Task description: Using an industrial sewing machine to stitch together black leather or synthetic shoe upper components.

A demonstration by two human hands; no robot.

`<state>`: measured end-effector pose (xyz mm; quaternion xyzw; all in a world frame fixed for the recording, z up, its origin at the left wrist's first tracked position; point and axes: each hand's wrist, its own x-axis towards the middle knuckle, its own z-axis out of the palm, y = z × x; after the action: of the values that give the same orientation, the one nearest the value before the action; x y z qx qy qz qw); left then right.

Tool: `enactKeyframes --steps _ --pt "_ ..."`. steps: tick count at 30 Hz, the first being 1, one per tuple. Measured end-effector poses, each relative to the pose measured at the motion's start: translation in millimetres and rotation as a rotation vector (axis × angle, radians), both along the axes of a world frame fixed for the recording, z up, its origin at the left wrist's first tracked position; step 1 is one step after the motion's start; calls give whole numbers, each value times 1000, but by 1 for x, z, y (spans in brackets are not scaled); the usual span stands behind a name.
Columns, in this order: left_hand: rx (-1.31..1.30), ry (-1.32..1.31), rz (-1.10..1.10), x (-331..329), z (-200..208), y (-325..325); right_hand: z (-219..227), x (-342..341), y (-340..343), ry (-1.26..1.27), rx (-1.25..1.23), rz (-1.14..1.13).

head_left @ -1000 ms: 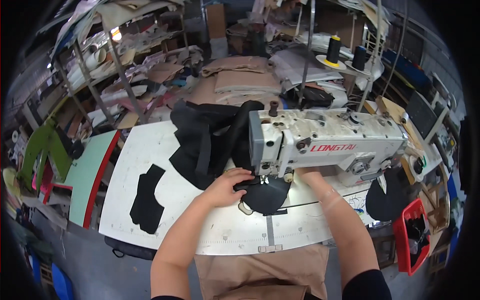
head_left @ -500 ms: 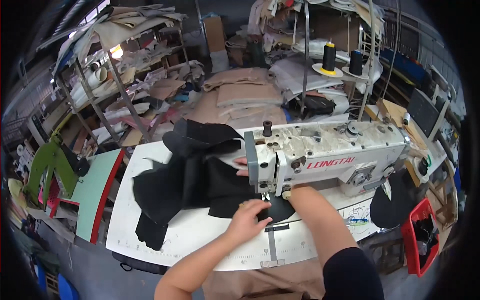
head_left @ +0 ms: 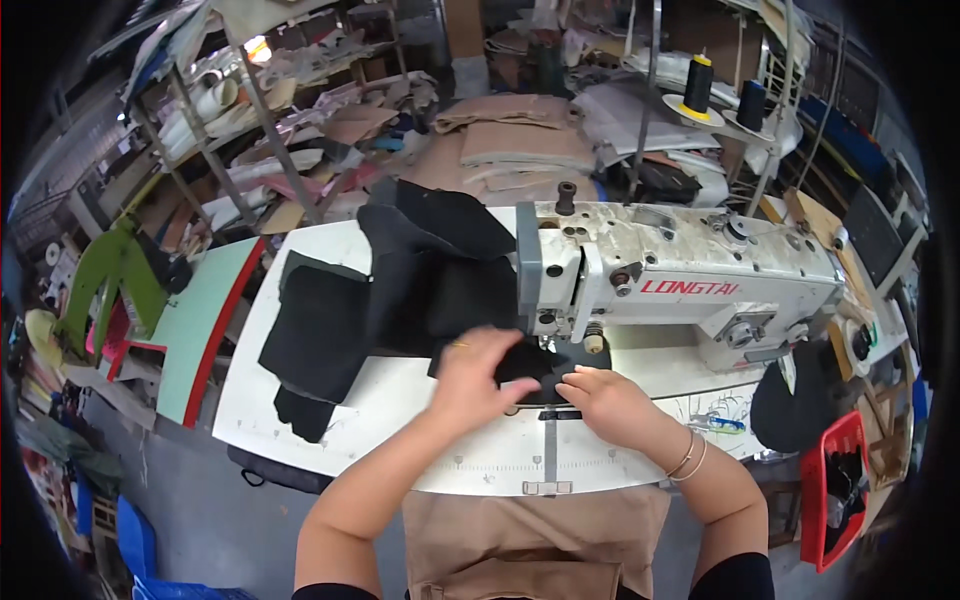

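A large piece of black fabric [head_left: 315, 320] lies in folds across the left of the white sewing table and reaches under the head of a white sewing machine [head_left: 690, 262]. My left hand [head_left: 470, 385] rests on its near part, thumb spread away from the fingers. Close to the needle area, my right hand [head_left: 615, 408] has its fingertips closed on the fabric's near right edge. The presser foot is mostly hidden behind the fabric and the machine's parts.
Thread cones [head_left: 697, 85] stand behind the machine. On the right are a black cloth piece [head_left: 785, 405] and a red basket [head_left: 832, 490]. A pale green board [head_left: 205, 330] with a red edge stands left, beside a green machine frame [head_left: 105, 280]. Heaped material fills the back.
My right hand has come out from behind the needle area to the fabric's near edge. My left hand has shifted slightly left on the fabric. The whole view has tilted and shifted.
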<state>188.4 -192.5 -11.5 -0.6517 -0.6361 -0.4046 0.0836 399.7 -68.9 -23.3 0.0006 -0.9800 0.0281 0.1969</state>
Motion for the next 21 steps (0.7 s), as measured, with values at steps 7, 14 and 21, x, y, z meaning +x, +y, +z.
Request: enactKeyframes --steps 7,14,21 --pt "-251 -70 1205 -166 38 -83 -4 -11 -5 -107 56 -117" --pt "-164 -25 613 -210 89 34 -11 -11 -6 9 99 -118" --pt "404 334 655 -195 166 177 -6 -9 -8 48 56 -94"
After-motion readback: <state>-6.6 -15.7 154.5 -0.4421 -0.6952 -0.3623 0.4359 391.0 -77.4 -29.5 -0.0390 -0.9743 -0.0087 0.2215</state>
